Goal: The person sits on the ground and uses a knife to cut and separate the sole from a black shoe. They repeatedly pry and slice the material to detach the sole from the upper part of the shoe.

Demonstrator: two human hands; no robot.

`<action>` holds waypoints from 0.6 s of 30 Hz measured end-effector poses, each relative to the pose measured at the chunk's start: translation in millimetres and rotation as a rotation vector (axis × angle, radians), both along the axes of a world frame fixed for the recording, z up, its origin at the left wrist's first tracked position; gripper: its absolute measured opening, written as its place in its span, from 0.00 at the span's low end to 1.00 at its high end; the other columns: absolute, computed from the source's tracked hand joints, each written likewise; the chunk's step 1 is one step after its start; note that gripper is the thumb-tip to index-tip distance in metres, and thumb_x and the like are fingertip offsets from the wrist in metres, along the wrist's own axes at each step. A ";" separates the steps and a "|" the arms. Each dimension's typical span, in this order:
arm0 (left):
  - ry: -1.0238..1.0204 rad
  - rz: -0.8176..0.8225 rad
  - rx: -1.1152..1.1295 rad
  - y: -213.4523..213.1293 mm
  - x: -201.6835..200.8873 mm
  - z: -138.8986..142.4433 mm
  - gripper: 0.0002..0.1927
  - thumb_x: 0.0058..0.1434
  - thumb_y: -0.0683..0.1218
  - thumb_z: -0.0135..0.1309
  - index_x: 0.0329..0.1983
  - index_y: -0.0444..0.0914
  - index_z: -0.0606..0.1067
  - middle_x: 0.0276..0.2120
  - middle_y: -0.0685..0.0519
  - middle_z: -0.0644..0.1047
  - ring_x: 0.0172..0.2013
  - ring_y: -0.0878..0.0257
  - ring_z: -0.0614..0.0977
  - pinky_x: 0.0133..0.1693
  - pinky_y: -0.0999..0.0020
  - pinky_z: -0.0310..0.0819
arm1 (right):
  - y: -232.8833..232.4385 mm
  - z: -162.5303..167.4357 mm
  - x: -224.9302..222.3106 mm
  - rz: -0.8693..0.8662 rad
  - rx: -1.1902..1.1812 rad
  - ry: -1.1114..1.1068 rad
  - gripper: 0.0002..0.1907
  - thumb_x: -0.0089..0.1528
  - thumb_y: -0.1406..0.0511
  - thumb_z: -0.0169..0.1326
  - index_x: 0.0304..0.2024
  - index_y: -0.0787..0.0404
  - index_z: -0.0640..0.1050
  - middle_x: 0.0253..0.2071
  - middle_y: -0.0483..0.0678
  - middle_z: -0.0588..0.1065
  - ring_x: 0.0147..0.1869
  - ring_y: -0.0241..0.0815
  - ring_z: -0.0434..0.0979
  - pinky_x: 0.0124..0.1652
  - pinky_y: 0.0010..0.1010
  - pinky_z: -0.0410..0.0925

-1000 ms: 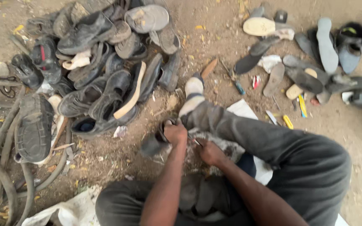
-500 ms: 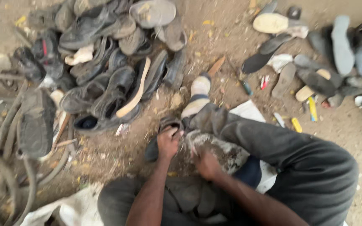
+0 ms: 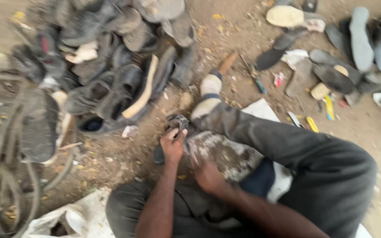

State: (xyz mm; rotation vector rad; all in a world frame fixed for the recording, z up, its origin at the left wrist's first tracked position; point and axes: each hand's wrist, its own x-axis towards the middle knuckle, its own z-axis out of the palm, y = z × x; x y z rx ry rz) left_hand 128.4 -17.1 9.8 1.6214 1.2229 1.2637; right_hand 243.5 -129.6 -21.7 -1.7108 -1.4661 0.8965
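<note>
A dark worn shoe (image 3: 173, 132) is gripped by the left hand (image 3: 173, 147) beside the raised knee while the right hand (image 3: 206, 174) is pressed closed against it, repair apparently unfinished, with a heap of shoes (image 3: 111, 66) left untouched nearby.

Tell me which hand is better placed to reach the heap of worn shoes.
Probably the left hand. It grips the dark shoe on the side facing the heap of worn shoes. The right hand rests against the trouser leg, farther from the heap.
</note>
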 end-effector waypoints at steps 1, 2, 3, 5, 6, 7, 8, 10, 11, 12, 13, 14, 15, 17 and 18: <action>-0.146 0.013 -0.054 1.9 -2.4 -1.9 0.14 0.59 0.42 0.68 0.33 0.28 0.76 0.27 0.53 0.73 0.29 0.65 0.71 0.34 0.66 0.68 | 0.7 2.2 -5.3 0.004 -0.012 -0.027 0.19 0.69 0.59 0.47 0.56 0.63 0.72 0.35 0.69 0.76 0.41 0.72 0.77 0.37 0.57 0.69; -0.299 0.019 -0.123 0.5 -4.1 -3.6 0.14 0.61 0.41 0.69 0.33 0.28 0.75 0.29 0.56 0.72 0.30 0.67 0.68 0.33 0.66 0.65 | -2.1 4.4 -11.0 0.003 -0.038 -0.062 0.19 0.69 0.58 0.47 0.57 0.62 0.72 0.35 0.69 0.76 0.41 0.73 0.77 0.37 0.58 0.69; -0.437 0.031 -0.220 -0.7 -7.8 -4.7 0.14 0.63 0.41 0.69 0.33 0.28 0.75 0.30 0.59 0.70 0.31 0.68 0.66 0.32 0.66 0.62 | -6.3 6.6 -18.2 0.004 -0.094 -0.081 0.19 0.70 0.57 0.47 0.58 0.61 0.72 0.35 0.69 0.76 0.41 0.73 0.77 0.37 0.58 0.69; -0.583 0.002 -0.239 -3.1 -12.9 -3.9 0.10 0.61 0.42 0.68 0.36 0.29 0.79 0.32 0.60 0.74 0.34 0.70 0.70 0.36 0.68 0.66 | -17.0 11.5 -29.2 0.016 -0.147 -0.091 0.19 0.70 0.57 0.46 0.59 0.59 0.74 0.36 0.69 0.77 0.42 0.72 0.77 0.38 0.58 0.69; -0.660 -0.028 -0.218 -2.1 -14.6 -5.3 0.10 0.60 0.42 0.67 0.38 0.30 0.81 0.33 0.60 0.76 0.35 0.71 0.72 0.37 0.69 0.68 | -22.0 14.3 -31.3 0.018 -0.122 -0.088 0.19 0.70 0.56 0.47 0.58 0.59 0.74 0.37 0.68 0.78 0.44 0.71 0.78 0.40 0.57 0.69; -0.723 -0.052 -0.244 -0.3 -17.2 -1.0 0.10 0.62 0.43 0.67 0.38 0.30 0.81 0.33 0.59 0.76 0.34 0.69 0.73 0.37 0.68 0.68 | -26.6 17.4 -33.4 0.018 -0.109 -0.080 0.19 0.70 0.56 0.47 0.57 0.59 0.75 0.38 0.68 0.78 0.45 0.70 0.78 0.41 0.56 0.70; -0.790 -0.070 -0.288 -0.2 -18.5 4.7 0.11 0.63 0.43 0.67 0.37 0.30 0.80 0.33 0.58 0.77 0.34 0.67 0.74 0.37 0.68 0.68 | -31.5 20.7 -31.8 0.058 -0.160 -0.041 0.20 0.70 0.56 0.46 0.59 0.59 0.73 0.40 0.66 0.78 0.45 0.69 0.78 0.41 0.56 0.69; -0.556 -0.110 -0.261 2.8 -22.5 22.6 0.12 0.63 0.47 0.66 0.40 0.32 0.80 0.34 0.55 0.79 0.35 0.64 0.77 0.38 0.67 0.71 | -39.6 27.7 -24.0 0.137 -0.240 0.030 0.23 0.69 0.55 0.43 0.62 0.60 0.70 0.46 0.64 0.77 0.45 0.65 0.78 0.42 0.55 0.69; -0.260 -0.130 -0.185 4.9 -23.8 33.8 0.14 0.62 0.49 0.65 0.43 0.34 0.81 0.34 0.54 0.81 0.36 0.62 0.80 0.39 0.67 0.73 | -42.6 31.1 -17.3 0.124 -0.324 -0.021 0.24 0.69 0.54 0.44 0.63 0.58 0.69 0.45 0.64 0.77 0.46 0.65 0.78 0.43 0.54 0.69; 0.042 -0.134 -0.119 3.5 -27.8 45.0 0.17 0.61 0.52 0.63 0.45 0.35 0.82 0.35 0.53 0.82 0.37 0.61 0.83 0.40 0.67 0.75 | -45.0 33.9 -11.2 0.116 -0.418 -0.065 0.25 0.69 0.53 0.45 0.65 0.56 0.68 0.44 0.64 0.77 0.46 0.64 0.79 0.45 0.52 0.70; 0.121 -0.077 -0.097 -1.6 -32.6 55.0 0.17 0.62 0.54 0.63 0.45 0.36 0.81 0.38 0.51 0.82 0.38 0.59 0.83 0.41 0.66 0.76 | -48.4 36.1 -4.4 0.107 -0.527 -0.103 0.26 0.69 0.52 0.46 0.66 0.54 0.67 0.43 0.63 0.76 0.46 0.63 0.79 0.46 0.51 0.71; 0.203 -0.029 -0.071 -6.3 -38.7 64.0 0.18 0.63 0.56 0.62 0.44 0.37 0.81 0.40 0.50 0.82 0.40 0.57 0.84 0.42 0.65 0.77 | -51.3 37.2 0.6 0.137 -0.500 -0.069 0.23 0.69 0.52 0.46 0.62 0.55 0.70 0.42 0.63 0.77 0.46 0.62 0.79 0.46 0.50 0.70; 0.281 0.013 -0.034 -11.1 -43.1 70.6 0.19 0.64 0.58 0.61 0.43 0.38 0.81 0.42 0.48 0.82 0.41 0.55 0.84 0.43 0.63 0.78 | -53.6 37.2 5.6 0.157 -0.464 -0.038 0.21 0.69 0.52 0.46 0.58 0.57 0.74 0.41 0.62 0.78 0.45 0.61 0.79 0.46 0.49 0.70; 0.743 -0.115 0.173 -30.5 -53.3 73.2 0.19 0.51 0.58 0.65 0.40 0.42 0.84 0.50 0.43 0.78 0.49 0.43 0.79 0.47 0.51 0.75 | -57.5 34.5 11.9 0.181 -0.386 0.002 0.20 0.69 0.52 0.47 0.53 0.58 0.77 0.40 0.60 0.78 0.44 0.58 0.80 0.46 0.47 0.70; 0.982 -0.172 0.271 -39.9 -59.0 70.3 0.21 0.44 0.58 0.67 0.38 0.44 0.86 0.54 0.41 0.76 0.54 0.38 0.76 0.50 0.44 0.73 | -58.4 32.3 14.0 0.195 -0.340 0.018 0.20 0.68 0.53 0.48 0.54 0.57 0.77 0.40 0.60 0.78 0.44 0.58 0.80 0.45 0.47 0.70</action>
